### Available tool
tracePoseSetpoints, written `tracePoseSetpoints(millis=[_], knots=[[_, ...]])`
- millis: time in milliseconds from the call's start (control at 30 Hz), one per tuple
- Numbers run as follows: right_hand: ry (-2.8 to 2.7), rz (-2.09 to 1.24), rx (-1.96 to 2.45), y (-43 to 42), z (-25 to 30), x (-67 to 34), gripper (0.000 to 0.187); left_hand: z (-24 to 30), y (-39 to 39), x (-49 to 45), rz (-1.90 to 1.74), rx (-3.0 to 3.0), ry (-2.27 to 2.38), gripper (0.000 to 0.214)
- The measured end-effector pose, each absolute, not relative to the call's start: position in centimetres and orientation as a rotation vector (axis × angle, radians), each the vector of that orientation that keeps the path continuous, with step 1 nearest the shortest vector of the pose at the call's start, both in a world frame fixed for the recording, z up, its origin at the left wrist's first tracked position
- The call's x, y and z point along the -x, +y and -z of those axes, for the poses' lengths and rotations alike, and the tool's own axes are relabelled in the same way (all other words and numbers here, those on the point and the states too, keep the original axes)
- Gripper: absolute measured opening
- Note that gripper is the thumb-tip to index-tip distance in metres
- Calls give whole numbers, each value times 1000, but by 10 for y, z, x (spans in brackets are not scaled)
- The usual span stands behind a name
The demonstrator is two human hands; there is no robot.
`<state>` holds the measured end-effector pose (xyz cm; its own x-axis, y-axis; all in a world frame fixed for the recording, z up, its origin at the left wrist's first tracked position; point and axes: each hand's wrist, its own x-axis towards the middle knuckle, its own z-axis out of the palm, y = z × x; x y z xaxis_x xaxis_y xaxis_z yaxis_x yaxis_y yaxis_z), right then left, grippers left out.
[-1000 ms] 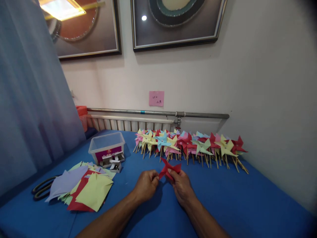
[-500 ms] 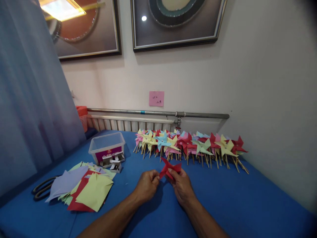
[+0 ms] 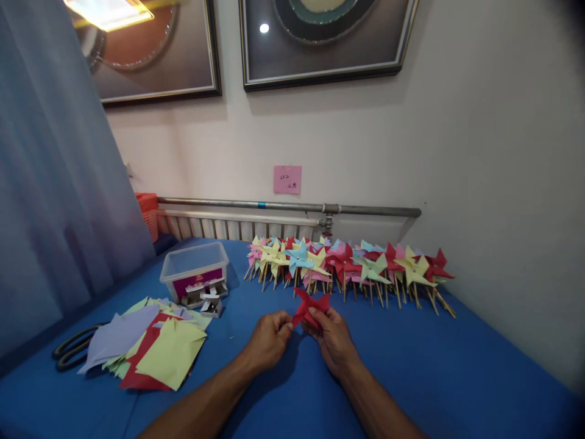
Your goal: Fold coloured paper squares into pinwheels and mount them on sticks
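A red paper pinwheel (image 3: pixel 311 306) is held just above the blue table (image 3: pixel 457 372), between both hands. My right hand (image 3: pixel 333 341) pinches it from below with closed fingers. My left hand (image 3: pixel 269 339) is curled into a loose fist, its fingertips pinched at the pinwheel's left edge. A long row of finished pinwheels (image 3: pixel 347 265) in red, yellow, green, blue and pink lies behind, on wooden sticks.
A pile of coloured paper squares (image 3: pixel 150 347) lies at the left, with black scissors (image 3: pixel 68 353) beside it. A clear plastic box (image 3: pixel 194 268) and small metal boxes (image 3: pixel 208 300) stand left of centre. A radiator pipe (image 3: pixel 292 207) runs along the wall.
The hands and the red pinwheel have barely shifted; the view has tilted slightly, so everything sits a little lower left.
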<state>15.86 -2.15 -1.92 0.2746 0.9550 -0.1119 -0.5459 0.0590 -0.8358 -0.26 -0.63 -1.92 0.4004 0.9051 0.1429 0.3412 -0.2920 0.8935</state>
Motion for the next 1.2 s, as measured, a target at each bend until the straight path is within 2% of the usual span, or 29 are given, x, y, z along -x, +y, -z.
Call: tracePoseSetpoints(millis=[300,900,1200], knots=[[-539,-1222,942,-18,22,-159,41,20,-7,2,-842,-1826,1063,19],[-545,-1088,952,-13,25,-166,32,15,-10,5,-838,-2037,1121,24],[-530,-1069,981,-13,23,-166,28,17,-14,0,-815,-2079,1171,16]])
